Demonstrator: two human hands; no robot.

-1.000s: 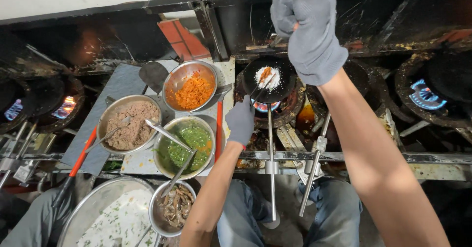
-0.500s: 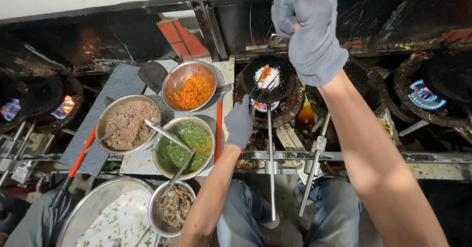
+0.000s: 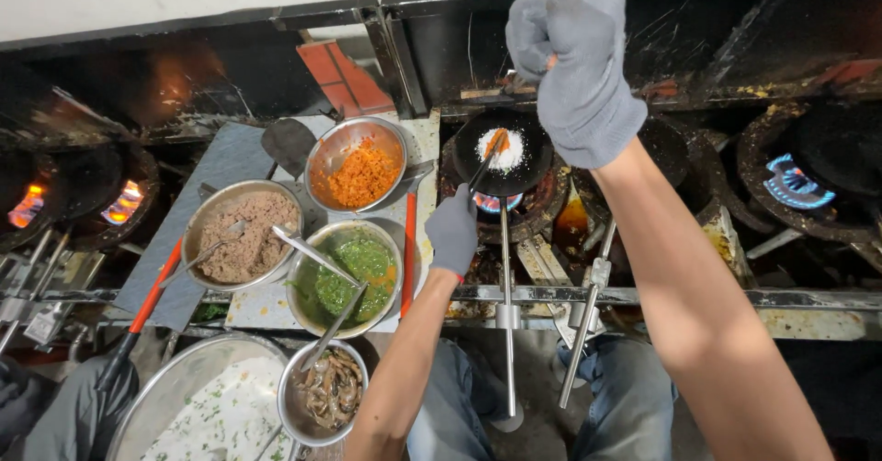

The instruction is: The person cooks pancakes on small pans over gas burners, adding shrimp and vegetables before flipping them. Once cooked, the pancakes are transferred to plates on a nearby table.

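Small black pan (image 3: 503,153) held over the flame, almost nothing shifted in the last second

Between the earlier views and this one the two gloved hands are seen in nearly the same places; only the utensil (image 3: 484,160) in the pan is angled slightly differently, so the stirring is judged ongoing. The left hand (image 3: 453,231) is closed, fingers clamped on the utensil, whose tip lies in the white and orange food. The right hand (image 3: 574,61) is raised above the pan, fingers bunched tight on a small orange bit. The pan sits on the burner (image 3: 496,202). Room to the left is crowded by the orange bowl (image 3: 356,163) and green bowl (image 3: 344,277) on the desk (image 3: 230,158); more space is left toward the right burner (image 3: 795,181).
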